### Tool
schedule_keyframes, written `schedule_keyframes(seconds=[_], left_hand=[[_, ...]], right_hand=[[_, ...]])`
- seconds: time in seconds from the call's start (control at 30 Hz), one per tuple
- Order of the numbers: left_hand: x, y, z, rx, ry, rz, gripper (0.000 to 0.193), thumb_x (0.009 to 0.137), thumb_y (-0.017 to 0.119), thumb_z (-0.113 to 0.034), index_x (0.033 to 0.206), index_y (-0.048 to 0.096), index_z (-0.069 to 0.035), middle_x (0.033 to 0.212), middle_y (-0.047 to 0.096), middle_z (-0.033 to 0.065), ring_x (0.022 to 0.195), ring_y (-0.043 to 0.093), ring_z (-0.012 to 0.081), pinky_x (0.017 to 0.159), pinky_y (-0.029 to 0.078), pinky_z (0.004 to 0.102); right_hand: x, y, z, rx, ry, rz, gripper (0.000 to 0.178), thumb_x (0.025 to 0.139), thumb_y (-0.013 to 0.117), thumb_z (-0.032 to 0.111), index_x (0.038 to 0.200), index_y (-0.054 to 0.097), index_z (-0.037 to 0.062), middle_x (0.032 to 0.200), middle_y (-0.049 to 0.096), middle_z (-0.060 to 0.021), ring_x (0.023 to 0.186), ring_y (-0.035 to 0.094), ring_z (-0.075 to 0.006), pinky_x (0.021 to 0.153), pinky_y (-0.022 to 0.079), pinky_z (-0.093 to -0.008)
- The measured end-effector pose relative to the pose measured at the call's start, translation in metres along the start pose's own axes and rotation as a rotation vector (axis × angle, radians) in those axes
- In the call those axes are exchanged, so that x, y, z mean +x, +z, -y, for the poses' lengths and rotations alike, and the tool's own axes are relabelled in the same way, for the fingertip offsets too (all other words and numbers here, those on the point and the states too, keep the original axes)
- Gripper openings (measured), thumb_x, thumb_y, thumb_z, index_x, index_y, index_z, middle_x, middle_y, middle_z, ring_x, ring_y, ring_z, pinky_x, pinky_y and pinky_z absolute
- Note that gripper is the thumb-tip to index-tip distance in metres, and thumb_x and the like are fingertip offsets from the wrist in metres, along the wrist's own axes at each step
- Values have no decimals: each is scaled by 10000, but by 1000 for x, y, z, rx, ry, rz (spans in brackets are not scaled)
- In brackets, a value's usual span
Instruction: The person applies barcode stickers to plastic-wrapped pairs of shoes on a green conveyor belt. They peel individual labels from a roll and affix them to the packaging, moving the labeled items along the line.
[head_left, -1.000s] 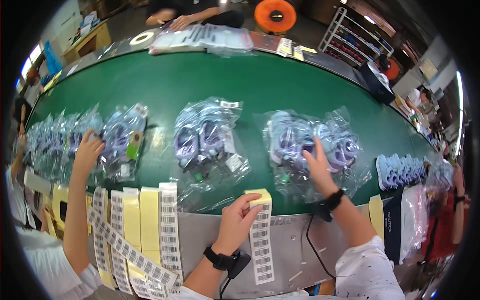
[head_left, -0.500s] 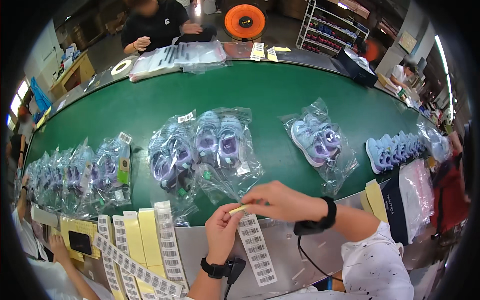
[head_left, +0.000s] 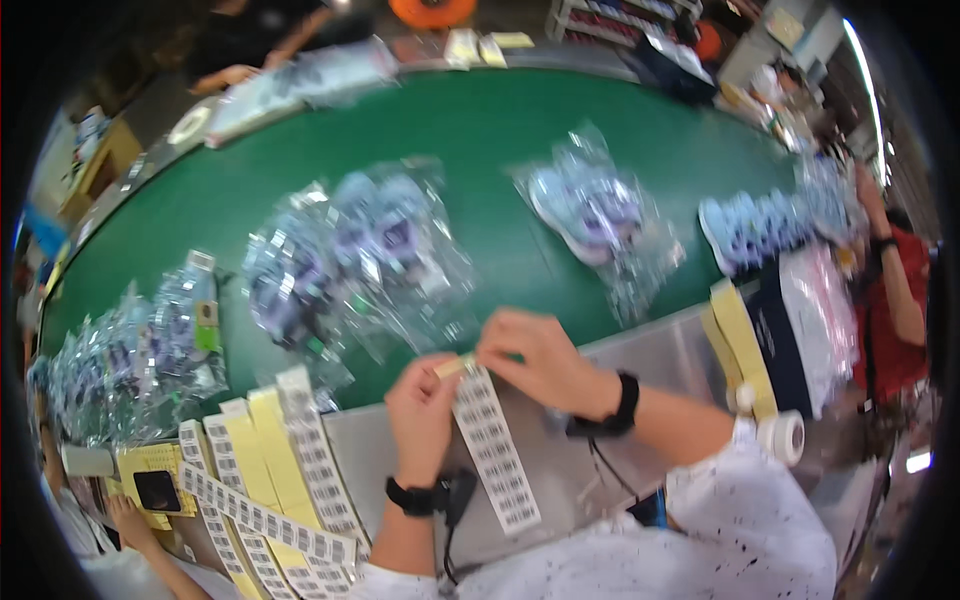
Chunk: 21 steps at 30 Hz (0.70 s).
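barcode label strip (head_left: 497, 455) hangs between the two hands, its yellowish upper end up at the fingers and its printed length slanting down over the metal edge (head_left: 660, 350) of the surface. the left hand (head_left: 420, 405) pinches that upper end, thumb against finger. the fingers of the right hand (head_left: 540, 360) are drawn in narrow at the same end, from the other side; it is blurred there, so i cannot tell whether they grip the strip or only touch it. each wrist wears a black band, and the sleeves are white with dark specks.

just beyond the hands, on the green surface (head_left: 480, 120), two clear bags of light blue and purple shoes (head_left: 385, 235) lie side by side, touching. another bagged pair (head_left: 588, 210) lies apart to the right, and farther right stands a row of unbagged shoes (head_left: 750, 235). a row of bagged shoes (head_left: 120, 360) fills the far left.

more label strips (head_left: 265, 450) lie to the left of the left hand, near a black phone-like object (head_left: 157, 490). yellow sheets (head_left: 745, 345) lie to the right, beside a stack of clear plastic bags (head_left: 825, 320). across the green surface a person in black sits behind flat plastic packaging (head_left: 300, 90).
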<state>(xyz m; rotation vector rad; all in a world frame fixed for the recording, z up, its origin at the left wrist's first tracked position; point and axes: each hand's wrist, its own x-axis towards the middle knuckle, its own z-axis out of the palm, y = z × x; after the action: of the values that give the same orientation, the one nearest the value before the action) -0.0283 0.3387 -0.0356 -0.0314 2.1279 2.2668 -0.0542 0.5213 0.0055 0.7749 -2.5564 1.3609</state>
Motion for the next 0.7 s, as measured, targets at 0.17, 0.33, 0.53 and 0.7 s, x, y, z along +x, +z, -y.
schedule_keyframes(seconds=[0.17, 0.33, 0.53, 0.7], left_hand=[[-3, 5, 0, -257, -103, 123, 477, 884, 586, 46, 1331, 423, 36, 1152, 617, 108, 940, 636, 137, 783, 524, 253], [2, -2, 7, -117, -106, 57, 463, 886, 590, 45, 1321, 433, 29, 1185, 603, 122, 972, 621, 134, 799, 524, 251], [5, 3, 2, -210, -147, 85, 493, 884, 598, 51, 1339, 408, 39, 1175, 606, 152, 976, 638, 153, 790, 534, 248], [5, -1, 1, -168, -172, 65, 494, 889, 590, 59, 1342, 395, 52, 1190, 588, 181, 968, 651, 174, 774, 553, 260]], right_hand=[[10, 11, -3, 55, -83, -57, 62, 818, 652, 20, 846, 621, -25, 930, 573, -114, 813, 593, -239, 713, 478, -324], [53, -23, -15, 316, 94, -230, 64, 858, 624, 32, 856, 617, -32, 970, 596, -45, 873, 566, -117, 777, 469, -269], [164, -51, -122, 880, 555, -352, 147, 856, 689, 106, 959, 638, 14, 959, 631, -69, 872, 590, -167, 762, 517, -325], [231, -12, -203, 1017, 929, -122, 231, 859, 675, 113, 1028, 592, -20, 1138, 570, -170, 925, 593, -284, 809, 540, -403]])
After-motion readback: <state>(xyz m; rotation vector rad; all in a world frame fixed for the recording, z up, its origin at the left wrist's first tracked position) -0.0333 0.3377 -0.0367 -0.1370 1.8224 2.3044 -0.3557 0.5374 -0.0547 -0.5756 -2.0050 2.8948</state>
